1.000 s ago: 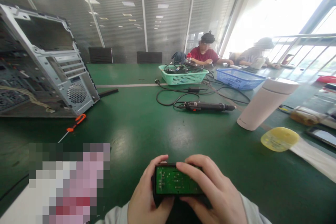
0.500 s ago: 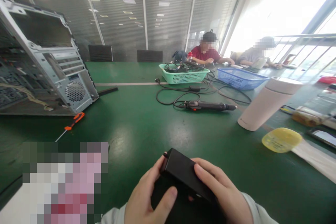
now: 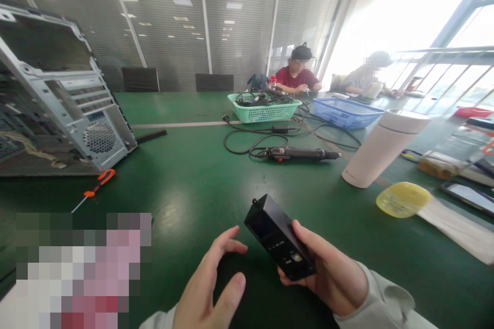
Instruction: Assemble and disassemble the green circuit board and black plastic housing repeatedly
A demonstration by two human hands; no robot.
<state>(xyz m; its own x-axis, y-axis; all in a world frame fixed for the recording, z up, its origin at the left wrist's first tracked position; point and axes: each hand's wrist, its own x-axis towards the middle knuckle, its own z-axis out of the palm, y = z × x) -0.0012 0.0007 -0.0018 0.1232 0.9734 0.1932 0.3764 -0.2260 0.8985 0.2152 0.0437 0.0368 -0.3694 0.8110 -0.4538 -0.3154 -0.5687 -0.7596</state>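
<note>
A small black box-shaped device (image 3: 275, 240) is tilted above the table, low in the middle of the head view. White markings and a light-coloured button show on its near face, and a little loop sticks out at its upper left corner. My right hand (image 3: 328, 270) grips the lower right end, thumb along the top edge and fingers curled underneath. Just left of the device, not touching it, my left hand (image 3: 210, 280) holds nothing, with thumb and fingers apart.
A bare computer case (image 3: 83, 113) stands at left, an orange-handled screwdriver (image 3: 98, 182) before it. Further back lie a corded electric screwdriver (image 3: 301, 154), a green basket (image 3: 266, 111) of cables and a blue basket (image 3: 343, 115). A pink tumbler (image 3: 386, 146) stands right. Two people sit beyond.
My left hand has let go of the black device and moved away from it. The device, now in my right hand alone, has been raised and turned so its marked face shows.
</note>
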